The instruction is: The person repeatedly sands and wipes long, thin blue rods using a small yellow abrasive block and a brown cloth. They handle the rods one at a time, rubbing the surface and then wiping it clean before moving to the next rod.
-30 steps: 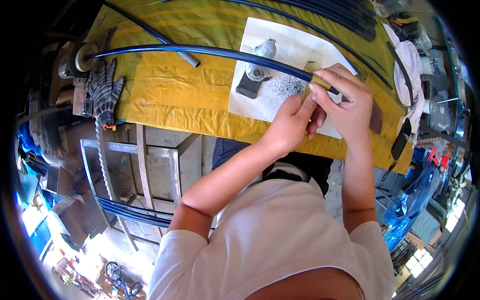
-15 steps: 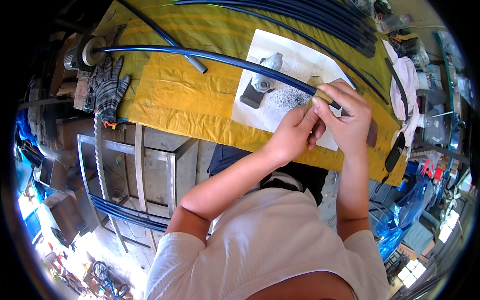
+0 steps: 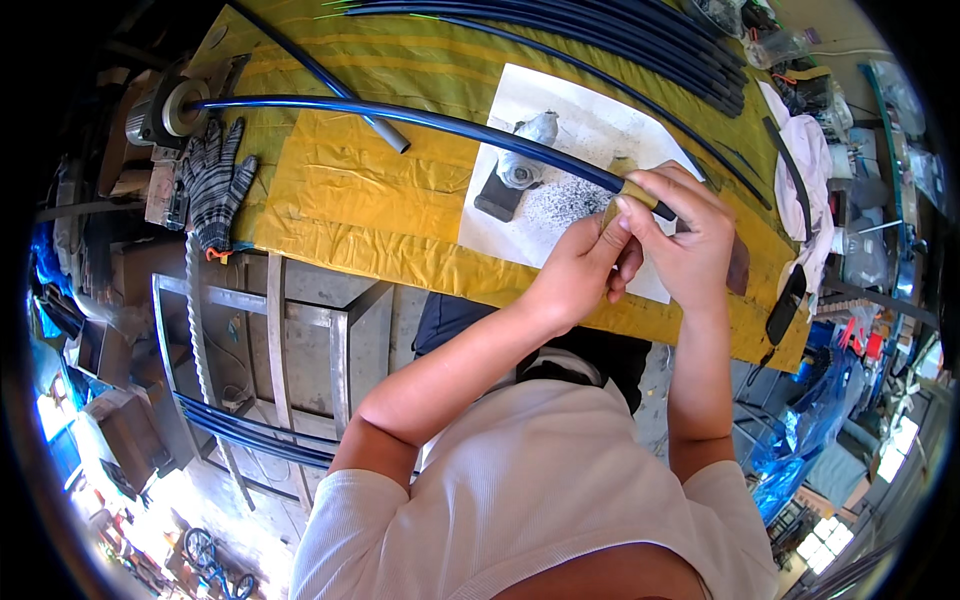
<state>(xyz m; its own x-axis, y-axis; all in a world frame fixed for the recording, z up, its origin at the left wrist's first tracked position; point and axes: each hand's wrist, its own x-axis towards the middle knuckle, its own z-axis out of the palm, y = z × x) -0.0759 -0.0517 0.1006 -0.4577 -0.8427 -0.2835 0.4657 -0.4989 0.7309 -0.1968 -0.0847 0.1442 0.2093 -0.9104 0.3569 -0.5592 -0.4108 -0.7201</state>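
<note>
A long, glossy dark blue pole [image 3: 420, 117] slants across the worktable. Its left end meets a round metal part of a machine [image 3: 178, 106]; its dark right end lies at my hands. Around the pole near that end runs a narrow tan strip [image 3: 636, 192], and its material is hard to tell. My right hand [image 3: 690, 215] is closed about the strip and pole end, thumb toward my left hand. Below the pole, my left hand [image 3: 590, 255] pinches the strip's lower end, partly hidden by the fingers. Beneath lies a white sheet [image 3: 485, 225] strewn with black specks.
On the sheet sit a crumpled grey wad [image 3: 540, 130] and a dark block [image 3: 497, 197]. Several dark blue poles [image 3: 600, 40] lie along the far side. A striped glove [image 3: 215, 185] rests at the left, a pink cloth [image 3: 800, 160] at the right. Yellow sheeting [image 3: 350, 215] covers the table.
Both hands stay in nearly the same grip at the pole's end. The whole view has shifted very slightly; little else differs.
</note>
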